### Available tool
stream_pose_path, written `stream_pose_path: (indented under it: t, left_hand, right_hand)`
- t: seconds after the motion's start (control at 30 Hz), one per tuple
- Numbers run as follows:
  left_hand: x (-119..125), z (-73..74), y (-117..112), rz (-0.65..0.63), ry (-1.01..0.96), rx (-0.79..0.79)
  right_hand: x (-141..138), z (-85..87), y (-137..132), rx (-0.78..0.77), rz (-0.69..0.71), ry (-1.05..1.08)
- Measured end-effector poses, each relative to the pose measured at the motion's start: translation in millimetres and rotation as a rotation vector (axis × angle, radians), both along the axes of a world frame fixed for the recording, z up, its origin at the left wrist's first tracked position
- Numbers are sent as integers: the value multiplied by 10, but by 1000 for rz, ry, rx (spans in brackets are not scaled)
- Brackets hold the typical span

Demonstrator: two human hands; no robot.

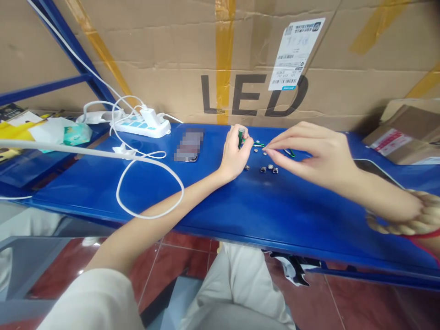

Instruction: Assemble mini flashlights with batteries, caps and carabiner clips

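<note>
Cylinder [241,132], one, green with a pale end, is in the left hand [237,153] over the far half of the blue table [282,215]; the fingers curl firmly around it. One thin green strip [259,145] lies between the two hands, its far end near the right fingertips. The right hand [309,153] has thumb and forefinger brought together in a pinch; whether a small part is between them, I cannot tell.

Close about lie the loose parts: four discs [270,167] by my count, and three metal pieces [263,169] in a rough row nearer the person. A second green piece [290,153], partly hidden, lies beyond the right hand.

The work looks under way, not finished: one cylinder is in hand, while seven small parts lie loose. What is done inside the cylinder does not show.

Farther out are one phone [189,145] and one power strip [140,124], both left of the hands, one small carton [407,133] at right, and one big carton [165,55] behind.
</note>
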State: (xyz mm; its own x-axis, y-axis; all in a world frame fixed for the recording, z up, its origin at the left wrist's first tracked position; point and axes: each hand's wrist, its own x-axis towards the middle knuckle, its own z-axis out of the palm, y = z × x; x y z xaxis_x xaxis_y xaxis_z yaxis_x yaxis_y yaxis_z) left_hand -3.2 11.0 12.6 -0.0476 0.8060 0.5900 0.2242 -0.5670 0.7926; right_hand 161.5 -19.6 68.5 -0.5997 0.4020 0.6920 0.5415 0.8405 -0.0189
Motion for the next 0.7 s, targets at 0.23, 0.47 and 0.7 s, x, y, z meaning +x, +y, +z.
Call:
stream_pose_path:
  t: [0.23,0.47,0.7]
  left_hand:
    - [-89,212,47,-13,-62,97]
    - [-422,285,-5,-23,81,74]
    - [-599,120,-1,-39,266,-97]
  right_hand:
    - [102,26,262,-171,-314,-274]
    - [-18,-154,211,-304,-211,-467]
    - [-26,-191,337,-350,-253,-212]
